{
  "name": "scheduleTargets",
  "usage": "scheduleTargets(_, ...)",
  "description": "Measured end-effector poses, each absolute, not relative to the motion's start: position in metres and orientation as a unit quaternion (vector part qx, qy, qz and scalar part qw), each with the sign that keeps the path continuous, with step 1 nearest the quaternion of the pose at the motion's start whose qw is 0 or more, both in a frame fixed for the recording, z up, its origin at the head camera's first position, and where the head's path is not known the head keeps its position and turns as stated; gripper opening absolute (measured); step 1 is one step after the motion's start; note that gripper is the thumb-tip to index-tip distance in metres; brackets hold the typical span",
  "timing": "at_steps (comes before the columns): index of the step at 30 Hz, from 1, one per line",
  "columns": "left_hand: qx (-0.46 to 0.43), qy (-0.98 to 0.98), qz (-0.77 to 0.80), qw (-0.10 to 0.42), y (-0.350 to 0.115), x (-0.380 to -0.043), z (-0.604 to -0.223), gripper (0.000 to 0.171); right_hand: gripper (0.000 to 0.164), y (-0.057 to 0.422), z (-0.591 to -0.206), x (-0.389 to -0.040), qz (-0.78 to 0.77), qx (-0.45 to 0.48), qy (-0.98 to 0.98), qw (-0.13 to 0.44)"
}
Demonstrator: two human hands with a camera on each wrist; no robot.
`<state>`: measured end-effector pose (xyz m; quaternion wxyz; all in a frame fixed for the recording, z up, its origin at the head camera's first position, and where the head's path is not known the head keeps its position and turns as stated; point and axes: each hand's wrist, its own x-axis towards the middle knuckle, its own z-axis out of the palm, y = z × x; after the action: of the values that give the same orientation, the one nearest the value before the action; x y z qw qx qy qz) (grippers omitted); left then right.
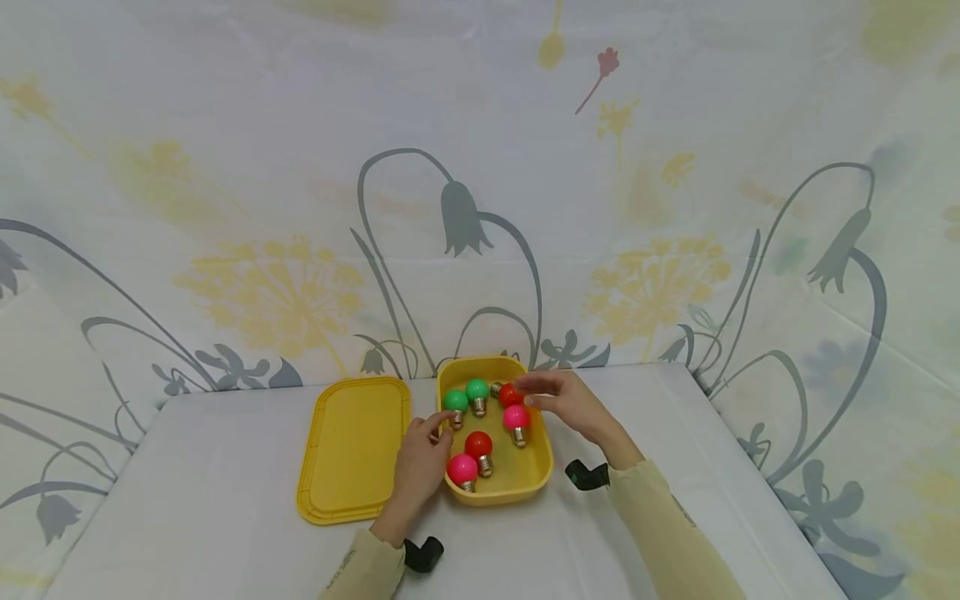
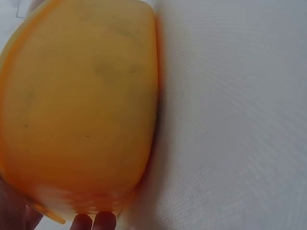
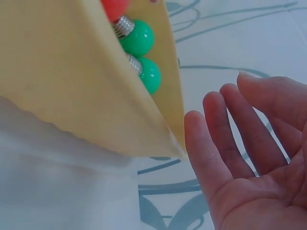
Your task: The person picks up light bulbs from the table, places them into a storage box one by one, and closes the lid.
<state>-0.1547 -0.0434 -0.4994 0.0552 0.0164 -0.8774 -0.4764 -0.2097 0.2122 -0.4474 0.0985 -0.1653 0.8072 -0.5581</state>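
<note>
A yellow plastic box [image 1: 546, 467] with rounded corners stands on the table, holding several small light bulbs with metal screw bases. Two green bulbs [image 1: 477, 391] lie toward its back. A red bulb [image 1: 512, 395] and a pink bulb [image 1: 516, 417] are at the right side; another red bulb [image 1: 478, 444] and pink bulb [image 1: 462, 468] lie front left. My left hand [image 1: 422, 460] grips the box's left wall, fingertips [image 2: 104, 221] against the outside in the left wrist view. At the right rim, my right hand [image 1: 573, 407] is held with fingers spread and nothing between them.
Left of the box, a yellow lid [image 1: 356, 446] lies flat on the white-covered table [image 1: 225, 500]. Behind the table hangs a white cloth [image 1: 480, 100] with a floral print. A black strap end [image 1: 587, 475] sticks out by the right wrist.
</note>
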Motion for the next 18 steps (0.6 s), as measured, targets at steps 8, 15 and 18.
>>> scheduleTargets(8, 0.014, -0.877, -0.476, 0.058, -0.044, -0.154, -0.498, 0.028, 0.033, 0.216, -0.453, -0.198, -0.55, -0.147, 0.817, 0.095)
scheduleTargets(15, 0.007, -0.873, -0.481, 0.078, -0.046, -0.153, -0.498, 0.029, 0.03, 0.217, -0.456, -0.189, -0.536, -0.142, 0.828, 0.08)
scheduleTargets(18, 0.006, -0.87, -0.485, 0.086, -0.048, -0.153, -0.499, 0.03, 0.03, 0.217, -0.457, -0.186, -0.533, -0.141, 0.83, 0.076)
